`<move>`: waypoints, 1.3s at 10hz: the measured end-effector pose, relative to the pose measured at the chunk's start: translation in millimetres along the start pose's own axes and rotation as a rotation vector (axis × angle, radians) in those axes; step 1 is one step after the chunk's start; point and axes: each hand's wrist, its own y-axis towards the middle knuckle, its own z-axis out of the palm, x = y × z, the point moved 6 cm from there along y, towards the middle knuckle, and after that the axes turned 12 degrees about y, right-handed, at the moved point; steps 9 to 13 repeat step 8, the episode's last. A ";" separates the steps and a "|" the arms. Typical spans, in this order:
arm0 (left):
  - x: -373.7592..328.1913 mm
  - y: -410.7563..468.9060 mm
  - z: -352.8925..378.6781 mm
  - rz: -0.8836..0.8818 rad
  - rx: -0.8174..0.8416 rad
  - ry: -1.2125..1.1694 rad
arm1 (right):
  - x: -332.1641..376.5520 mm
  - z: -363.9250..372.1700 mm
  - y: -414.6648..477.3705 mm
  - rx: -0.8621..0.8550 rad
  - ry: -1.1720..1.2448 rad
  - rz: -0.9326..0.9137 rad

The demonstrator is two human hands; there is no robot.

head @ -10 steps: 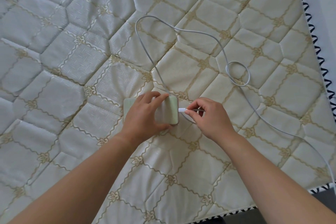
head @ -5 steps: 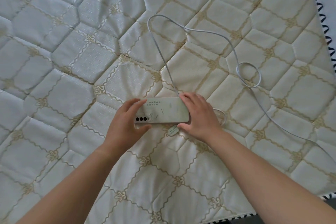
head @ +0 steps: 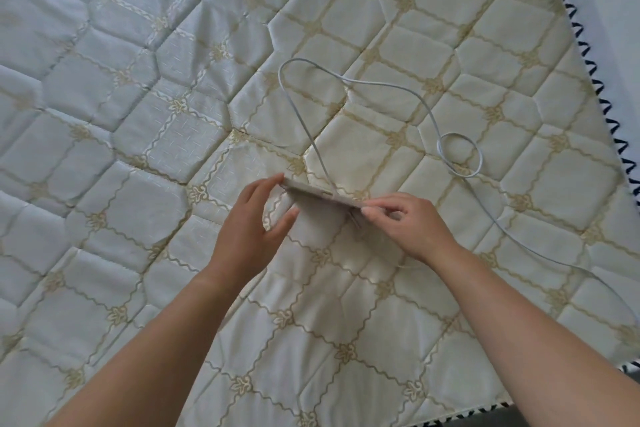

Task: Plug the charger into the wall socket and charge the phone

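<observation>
A pale phone [head: 322, 197] is tilted up on its long edge above the quilted mattress, so I see it almost edge-on. My left hand [head: 254, 229] grips its left end with thumb and fingers. My right hand [head: 407, 224] pinches its right end. A white charging cable [head: 429, 111] runs from the phone's right end, curves up and around, makes a small loop [head: 460, 154] and trails off to the lower right. The plug in the phone is hidden behind the hand. A small charm [head: 355, 220] dangles under the phone.
The cream quilted mattress [head: 173, 114] with a gold pattern fills the view. Its edge with black zigzag trim [head: 588, 55] runs down the right side, with a white wall beyond. A dark floor strip shows at the bottom right.
The phone lay flat with its back up half a second ago; both hands have now tipped it up onto its edge. A second ago my right hand held the cable plug at the phone's end.
</observation>
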 end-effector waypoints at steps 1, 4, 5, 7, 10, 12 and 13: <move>1.6 5.8 7.0 -0.044 0.045 0.045 | -9.8 -11.8 9.2 -0.098 0.071 0.089; -5.3 11.9 47.1 0.017 0.235 0.358 | -32.0 -23.6 10.0 -0.242 0.010 0.060; -7.8 13.8 47.1 0.013 0.260 0.407 | -29.4 -19.5 8.4 -0.227 -0.060 0.040; -17.1 10.2 28.9 0.013 0.302 0.393 | -11.4 -30.3 1.7 -0.251 -0.127 0.012; -28.2 5.4 3.7 0.037 0.223 0.362 | 19.4 -52.8 -8.9 -0.326 -0.057 -0.059; -28.2 5.4 3.7 0.037 0.223 0.362 | 19.4 -52.8 -8.9 -0.326 -0.057 -0.059; -28.2 5.4 3.7 0.037 0.223 0.362 | 19.4 -52.8 -8.9 -0.326 -0.057 -0.059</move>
